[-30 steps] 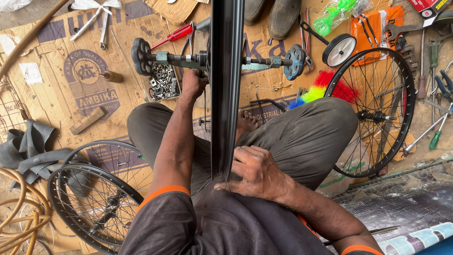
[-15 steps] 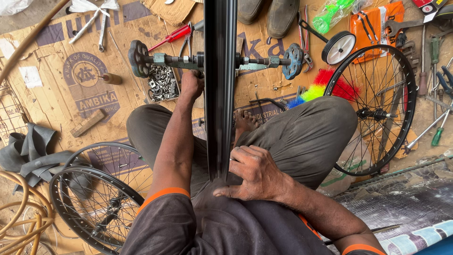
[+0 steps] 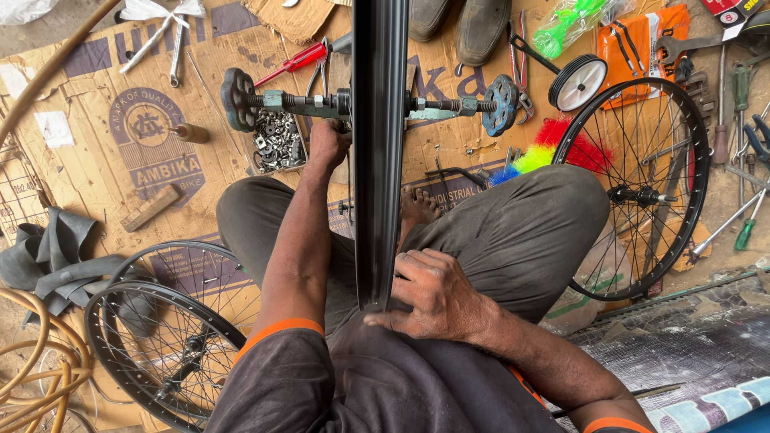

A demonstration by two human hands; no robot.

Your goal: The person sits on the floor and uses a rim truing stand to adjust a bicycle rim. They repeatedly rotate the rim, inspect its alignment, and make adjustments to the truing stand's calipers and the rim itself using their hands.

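A black bicycle wheel rim (image 3: pixel 378 144) stands edge-on in front of me, held in a truing stand with a threaded axle and two round knobs (image 3: pixel 361 103). My left hand (image 3: pixel 327 143) reaches forward to the spokes just left of the rim, near the stand; what its fingers pinch is hidden. My right hand (image 3: pixel 433 293) rests on my lap against the rim's near edge, fingers curled on it. I sit cross-legged on the floor, a bare foot (image 3: pixel 417 207) showing beside the rim.
Two spoked wheels (image 3: pixel 160 321) lie at the left and another wheel (image 3: pixel 642 184) leans at the right. A tray of nuts (image 3: pixel 277 140), a red screwdriver (image 3: pixel 293 62), spanners (image 3: pixel 172 40), a small white wheel (image 3: pixel 579 82), shoes (image 3: pixel 457 24) and rubber tubes (image 3: pixel 48 256) lie on flattened cardboard.
My view has shifted slightly; the rim and both hands stay almost where they were.
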